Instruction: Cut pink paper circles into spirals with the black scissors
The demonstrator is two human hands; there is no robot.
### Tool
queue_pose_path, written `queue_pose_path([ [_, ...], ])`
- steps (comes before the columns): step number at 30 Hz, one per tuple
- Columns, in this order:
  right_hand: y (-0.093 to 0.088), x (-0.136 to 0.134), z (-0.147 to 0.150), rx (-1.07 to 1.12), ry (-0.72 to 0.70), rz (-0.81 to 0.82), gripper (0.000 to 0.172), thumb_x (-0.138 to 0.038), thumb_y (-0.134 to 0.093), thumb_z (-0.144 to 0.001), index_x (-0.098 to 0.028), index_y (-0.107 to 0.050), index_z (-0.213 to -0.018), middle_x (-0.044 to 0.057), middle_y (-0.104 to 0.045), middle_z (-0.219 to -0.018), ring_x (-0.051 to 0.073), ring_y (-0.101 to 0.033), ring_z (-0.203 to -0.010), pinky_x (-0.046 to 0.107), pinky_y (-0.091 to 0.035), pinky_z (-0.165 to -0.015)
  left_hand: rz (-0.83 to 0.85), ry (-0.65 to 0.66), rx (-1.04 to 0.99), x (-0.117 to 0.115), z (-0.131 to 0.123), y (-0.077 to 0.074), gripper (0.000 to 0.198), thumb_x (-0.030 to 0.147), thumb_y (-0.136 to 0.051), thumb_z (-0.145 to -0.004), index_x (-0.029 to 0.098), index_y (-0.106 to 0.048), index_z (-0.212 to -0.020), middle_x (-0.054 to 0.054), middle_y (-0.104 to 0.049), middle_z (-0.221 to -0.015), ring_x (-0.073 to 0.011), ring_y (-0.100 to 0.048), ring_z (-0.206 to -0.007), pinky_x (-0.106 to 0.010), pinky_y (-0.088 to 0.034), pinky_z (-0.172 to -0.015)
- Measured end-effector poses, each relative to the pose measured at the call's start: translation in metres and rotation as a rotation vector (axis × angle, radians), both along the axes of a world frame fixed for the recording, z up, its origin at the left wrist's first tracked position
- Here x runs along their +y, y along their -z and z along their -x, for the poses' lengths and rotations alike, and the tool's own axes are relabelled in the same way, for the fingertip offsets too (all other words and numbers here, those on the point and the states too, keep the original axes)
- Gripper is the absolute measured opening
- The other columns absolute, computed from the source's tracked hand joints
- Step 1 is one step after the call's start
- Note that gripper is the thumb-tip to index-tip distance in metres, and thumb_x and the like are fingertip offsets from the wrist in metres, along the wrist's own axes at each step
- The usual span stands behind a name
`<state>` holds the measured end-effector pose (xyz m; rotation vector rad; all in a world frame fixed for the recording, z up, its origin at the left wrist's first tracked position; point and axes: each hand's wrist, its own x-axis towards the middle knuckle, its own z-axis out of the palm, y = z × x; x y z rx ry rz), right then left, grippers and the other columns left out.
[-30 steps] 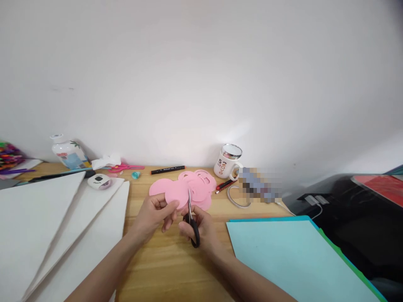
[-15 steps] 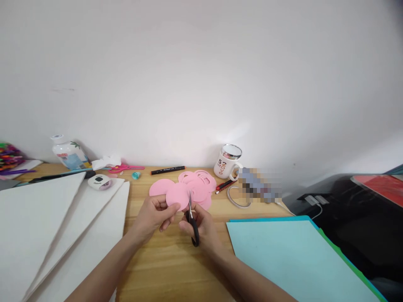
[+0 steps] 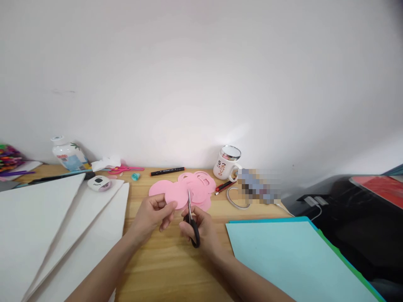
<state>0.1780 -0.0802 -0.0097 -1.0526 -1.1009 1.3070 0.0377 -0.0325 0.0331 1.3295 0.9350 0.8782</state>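
One mug (image 3: pixel 223 168), one bottle (image 3: pixel 69 154), apparently two scissors (image 3: pixel 196 235) show.

– Left hand (image 3: pixel 155 214)?
– Pinching; thumb extended, lower fingers curled underneath.
– Right hand (image 3: pixel 200 228)?
– Fingers bent round in a grip, thumb pointing inward toward the left.
– Spacing?
– Hands near each other, narrow gap between.
– Left forearm (image 3: pixel 108 262) and right forearm (image 3: pixel 248 274)?
– Both bare, slanting in from the lower edge, converging toward the hands; right wrist (image 3: pixel 218 255) bent.

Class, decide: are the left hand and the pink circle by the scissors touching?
Touching. The head view shows it: the left hand grips the pink circle, its thumb overlapping the circle's lower edge.
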Motion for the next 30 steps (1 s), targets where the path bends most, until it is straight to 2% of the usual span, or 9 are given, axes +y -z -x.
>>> queue_pose_path([
  [4,0.003,-0.001,0.002,0.005,-0.01,-0.023,0.032,-0.038,-0.068,-0.062,-0.019,-0.046,-0.074,-0.009,-0.046,-0.044,0.006,-0.038,-0.035,0.017,-0.028,-0.035,0.019,0.014,-0.027,0.0,-0.001,-0.001,0.029,0.036,-0.062,-0.071,0.014,-0.05,-0.055,0.003,-0.056,-0.046,-0.005,-0.042,-0.028,-0.016,-0.03,-0.029],
  [9,0.005,0.0,0.002,0.052,-0.025,-0.057,0.033,-0.035,-0.07,-0.062,-0.018,-0.047,-0.078,-0.008,-0.047,-0.051,0.006,-0.038,-0.04,0.017,-0.028,-0.038,0.019,0.018,0.017,0.0,0.001,0.0,0.027,0.033,-0.064,-0.069,0.013,-0.052,-0.055,0.004,-0.054,-0.045,-0.0032,-0.04,-0.027,-0.014,-0.026,-0.029],
  [13,0.0,0.001,0.0,0.061,-0.01,-0.069,0.038,-0.035,-0.074,-0.058,-0.018,-0.047,-0.078,-0.006,-0.048,-0.057,0.007,-0.037,-0.047,0.017,-0.028,-0.041,0.025,0.051,0.051,0.0,0.002,0.0,0.023,0.032,-0.063,-0.069,0.013,-0.055,-0.06,0.005,-0.053,-0.043,-0.003,-0.038,-0.026,-0.014,-0.024,-0.028],
  [18,-0.005,0.001,-0.001,0.065,-0.02,-0.024,0.04,-0.037,-0.075,-0.056,-0.019,-0.046,-0.077,-0.008,-0.043,-0.052,0.006,-0.032,-0.043,0.017,-0.025,-0.04,0.014,0.042,0.052,0.001,0.002,0.002,0.023,0.032,-0.062,-0.071,0.014,-0.054,-0.06,0.005,-0.052,-0.044,-0.0029,-0.038,-0.028,-0.015,-0.025,-0.029],
  [23,-0.002,0.001,0.0,0.039,-0.006,-0.003,0.038,-0.041,-0.072,-0.058,-0.019,-0.046,-0.075,-0.008,-0.045,-0.048,0.006,-0.034,-0.04,0.017,-0.026,-0.038,-0.003,0.006,0.034,0.001,0.002,0.004,0.029,0.032,-0.062,-0.071,0.014,-0.049,-0.053,0.006,-0.05,-0.042,-0.0019,-0.035,-0.028,-0.014,-0.023,-0.03],
  [30,-0.002,-0.001,0.001,-0.004,-0.007,0.009,0.037,-0.043,-0.07,-0.06,-0.019,-0.046,-0.074,-0.009,-0.045,-0.046,0.006,-0.036,-0.036,0.017,-0.028,-0.035,-0.016,0.022,0.017,-0.001,0.001,-0.001,0.029,0.035,-0.061,-0.071,0.014,-0.05,-0.055,0.003,-0.054,-0.046,-0.0054,-0.043,-0.031,-0.017,-0.031,-0.031],
])
